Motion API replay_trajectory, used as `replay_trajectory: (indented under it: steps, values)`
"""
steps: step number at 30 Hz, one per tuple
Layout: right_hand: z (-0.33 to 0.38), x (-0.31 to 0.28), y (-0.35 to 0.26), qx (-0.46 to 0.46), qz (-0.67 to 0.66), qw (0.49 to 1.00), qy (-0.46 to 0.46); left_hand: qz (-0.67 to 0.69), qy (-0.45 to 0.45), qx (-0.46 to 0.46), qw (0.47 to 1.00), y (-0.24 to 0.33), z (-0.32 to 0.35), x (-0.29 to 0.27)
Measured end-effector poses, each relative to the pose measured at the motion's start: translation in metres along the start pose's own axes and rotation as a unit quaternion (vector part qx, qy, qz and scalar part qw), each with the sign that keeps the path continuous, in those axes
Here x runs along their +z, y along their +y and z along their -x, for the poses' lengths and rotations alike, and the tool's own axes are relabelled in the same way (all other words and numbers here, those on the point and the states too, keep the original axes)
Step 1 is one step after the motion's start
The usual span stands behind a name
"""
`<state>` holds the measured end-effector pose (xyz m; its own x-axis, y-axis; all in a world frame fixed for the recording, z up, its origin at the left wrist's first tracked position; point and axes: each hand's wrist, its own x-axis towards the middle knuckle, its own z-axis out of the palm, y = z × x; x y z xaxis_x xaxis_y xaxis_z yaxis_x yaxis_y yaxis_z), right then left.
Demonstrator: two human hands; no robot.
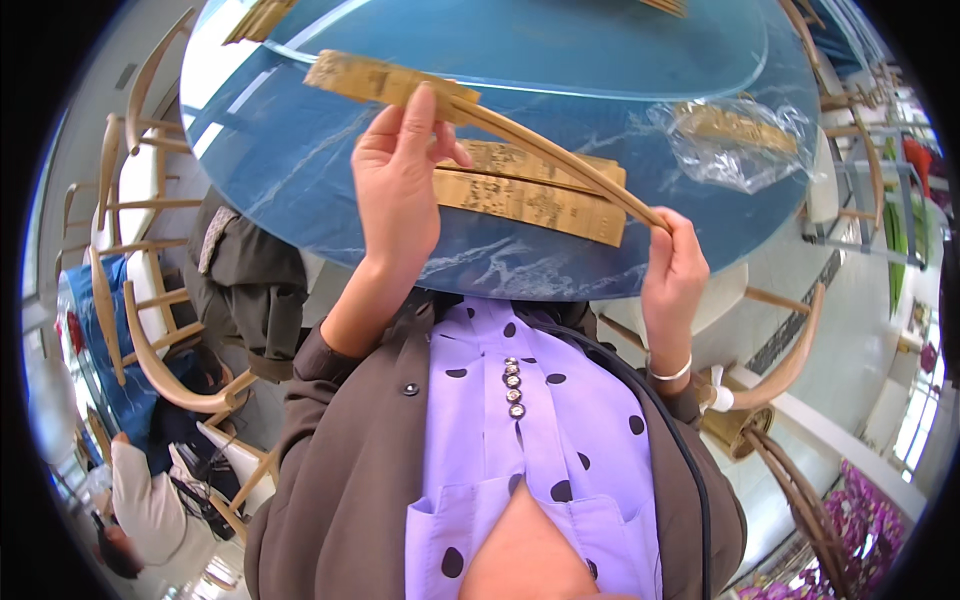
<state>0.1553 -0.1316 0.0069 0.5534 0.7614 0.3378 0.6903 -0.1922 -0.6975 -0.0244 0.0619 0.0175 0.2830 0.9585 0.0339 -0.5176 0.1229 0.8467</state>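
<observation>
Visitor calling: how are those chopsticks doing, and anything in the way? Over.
Left grip pinching brown sleeve. Right grip pinching one end of chopsticks. Chopsticks raised over blue table. More sleeves beneath; clear bag off right, apart.

The printed, flat brown paper sleeve (365, 80) conceals one end of the straight, light-brown wooden chopsticks (560, 157); the bare right hand (676, 268) partly covers the other. The upper edge crops the round, blue marble-patterned table (290, 180).
</observation>
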Motion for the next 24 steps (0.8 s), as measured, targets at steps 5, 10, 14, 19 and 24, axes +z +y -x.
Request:
replay_trajectory:
  steps: [5, 10, 14, 19, 24]
  values:
    - [0.006, -0.02, -0.007, 0.074, -0.131, 0.981, -0.121, -0.01, 0.001, -0.035, 0.999, 0.004, -0.004, -0.003]
    - [0.012, -0.025, -0.028, 0.152, -0.258, 0.943, -0.146, -0.008, 0.001, -0.005, 1.0, 0.004, 0.007, 0.006]
    - [0.012, -0.031, -0.039, 0.165, -0.285, 0.932, -0.152, -0.038, -0.026, -0.006, 0.999, 0.007, 0.015, 0.009]
    - [0.015, -0.02, -0.039, 0.171, -0.303, 0.925, -0.152, -0.076, -0.036, -0.023, 0.996, 0.002, 0.027, 0.013]
    - [0.021, -0.005, -0.04, 0.174, -0.306, 0.925, -0.144, -0.12, -0.059, -0.028, 0.991, -0.01, 0.038, 0.012]
